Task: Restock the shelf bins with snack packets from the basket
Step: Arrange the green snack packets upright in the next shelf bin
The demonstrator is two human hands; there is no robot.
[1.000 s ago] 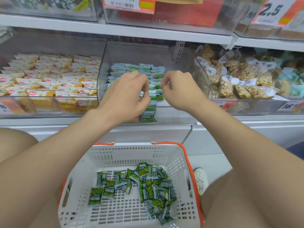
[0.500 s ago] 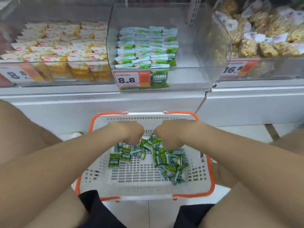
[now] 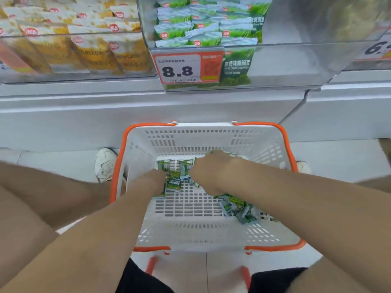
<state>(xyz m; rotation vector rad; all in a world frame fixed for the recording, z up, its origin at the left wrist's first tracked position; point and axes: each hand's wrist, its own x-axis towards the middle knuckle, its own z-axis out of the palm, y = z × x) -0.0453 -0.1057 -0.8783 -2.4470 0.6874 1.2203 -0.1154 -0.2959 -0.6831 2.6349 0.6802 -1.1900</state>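
A white basket (image 3: 211, 235) with orange rim stands on the floor between my knees. Several small green snack packets (image 3: 237, 206) lie loose on its bottom. Both my hands are down inside it. My left hand (image 3: 151, 179) has its fingers curled on green packets at the middle left, one tilted up at its fingertips. My right hand (image 3: 208, 171) is curled over packets at the basket's far middle. Above, the clear shelf bin (image 3: 296, 60) holds rows of the same green packets (image 3: 190, 28) on its left side; its right side shows bare.
An orange price tag (image 3: 179, 68) reading 8.8 hangs on the bin's front. To the left is a bin of yellow snack packets (image 3: 84, 49). My white shoes (image 3: 104, 163) flank the basket on the tiled floor. A white shelf base runs behind it.
My hands left the green-packet bin, came down and are now deep among the packets in the basket. The view has tilted down and moved closer.
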